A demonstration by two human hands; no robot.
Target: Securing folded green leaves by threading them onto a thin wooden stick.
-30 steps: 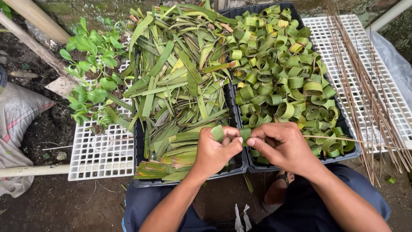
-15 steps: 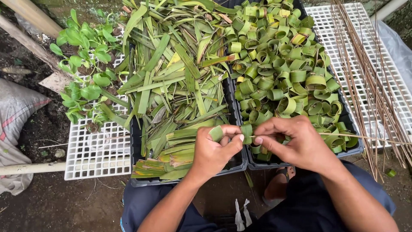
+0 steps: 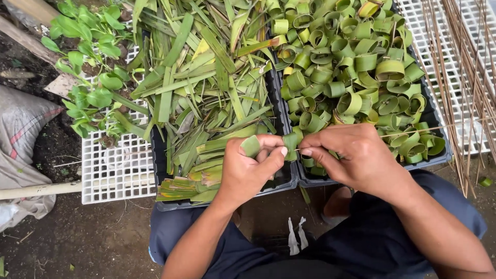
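From the head view, both hands meet over the near edge of 2 black trays. The left hand (image 3: pixel 248 165) pinches a rolled green leaf strip (image 3: pixel 251 146) between thumb and fingers, and the right hand (image 3: pixel 356 157) pinches its other end – a leaf ring (image 3: pixel 292 140) – just beside it. The left tray (image 3: pixel 281 182) holds flat leaf strips (image 3: pixel 206 88); the right tray (image 3: pixel 434 157) holds rolled leaf rings (image 3: pixel 351 62). Thin sticks (image 3: pixel 465 77) lie on a white grid (image 3: pixel 116 173) at right.

Both hands (image 3: pixel 305 155) on a curled leaf strip (image 3: pixel 292 140) above black trays (image 3: pixel 289 178).
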